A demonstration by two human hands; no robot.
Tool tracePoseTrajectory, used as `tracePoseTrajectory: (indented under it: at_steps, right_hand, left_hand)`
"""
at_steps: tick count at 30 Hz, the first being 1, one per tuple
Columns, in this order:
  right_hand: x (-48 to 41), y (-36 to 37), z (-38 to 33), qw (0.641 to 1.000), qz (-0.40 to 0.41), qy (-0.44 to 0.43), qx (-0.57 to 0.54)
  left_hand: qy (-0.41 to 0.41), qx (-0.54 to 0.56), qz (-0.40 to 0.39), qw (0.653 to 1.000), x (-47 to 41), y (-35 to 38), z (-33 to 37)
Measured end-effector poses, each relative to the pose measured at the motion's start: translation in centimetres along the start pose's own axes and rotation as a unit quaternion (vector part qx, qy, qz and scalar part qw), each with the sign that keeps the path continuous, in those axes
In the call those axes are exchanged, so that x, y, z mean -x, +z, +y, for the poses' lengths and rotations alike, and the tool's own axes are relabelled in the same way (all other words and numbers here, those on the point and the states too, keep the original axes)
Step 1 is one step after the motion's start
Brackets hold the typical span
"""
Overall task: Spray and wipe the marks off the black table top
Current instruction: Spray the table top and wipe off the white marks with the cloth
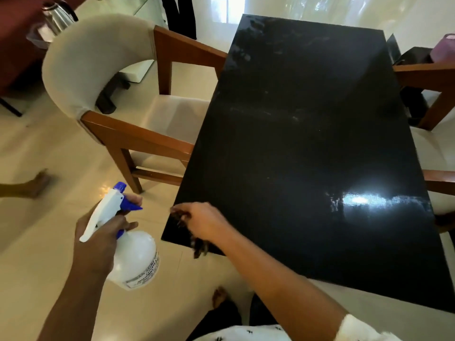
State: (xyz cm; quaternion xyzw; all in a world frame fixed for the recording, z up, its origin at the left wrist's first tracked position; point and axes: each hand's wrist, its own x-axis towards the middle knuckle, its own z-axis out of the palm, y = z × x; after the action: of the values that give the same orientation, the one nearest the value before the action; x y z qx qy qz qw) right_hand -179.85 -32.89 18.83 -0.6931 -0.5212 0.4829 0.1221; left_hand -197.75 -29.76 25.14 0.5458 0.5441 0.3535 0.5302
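The glossy black table top (307, 148) stretches away from me, with pale smears near its far left end and across its middle. My left hand (101, 232) grips a white spray bottle (134, 259) with a blue nozzle and trigger, held off the table's near left corner over the floor. My right hand (204, 222) is at that near left corner of the table and holds a dark, blurred cloth (197, 242) that hangs over the edge.
A wooden chair with a cream curved back (98, 70) stands along the table's left side. Another wooden chair (428, 94) is at the right. A steel kettle (57, 17) sits far left. Someone's foot (37, 183) is on the tiled floor.
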Motion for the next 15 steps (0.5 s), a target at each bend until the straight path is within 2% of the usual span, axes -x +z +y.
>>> tracePoseTrajectory:
  at_steps: [2, 4, 6, 10, 14, 15]
  right_hand:
    - [1.2, -1.7, 0.6, 0.998, 0.063, 0.006, 0.025]
    - [1.0, -2.9, 2.2, 0.978, 0.155, 0.008, 0.138]
    - [0.7, -2.2, 2.7, 0.956, 0.186, 0.007, 0.228]
    - [-1.0, 3.9, 0.6, 0.929, 0.139, 0.003, 0.342]
    - [-1.1, 10.1, -3.2, 0.933, 0.032, -0.082, 0.348]
    - [-0.6, 10.4, -3.6, 0.943, -0.002, -0.090, 0.320]
  left_hand:
    - [0.005, -0.003, 0.017, 1.000, -1.1, -1.9, -0.6]
    - [0.012, -0.014, 0.025, 1.000, -1.7, -3.2, -1.6]
    - [0.004, -0.018, 0.027, 0.999, -1.8, -3.7, -2.4]
    - [-0.014, -0.004, 0.053, 0.998, -0.9, -5.1, -4.0]
    - [-0.030, 0.007, 0.062, 0.998, -0.2, -5.3, -4.5]
    - [-0.029, 0.006, 0.061, 0.998, -0.2, -5.3, -4.5]
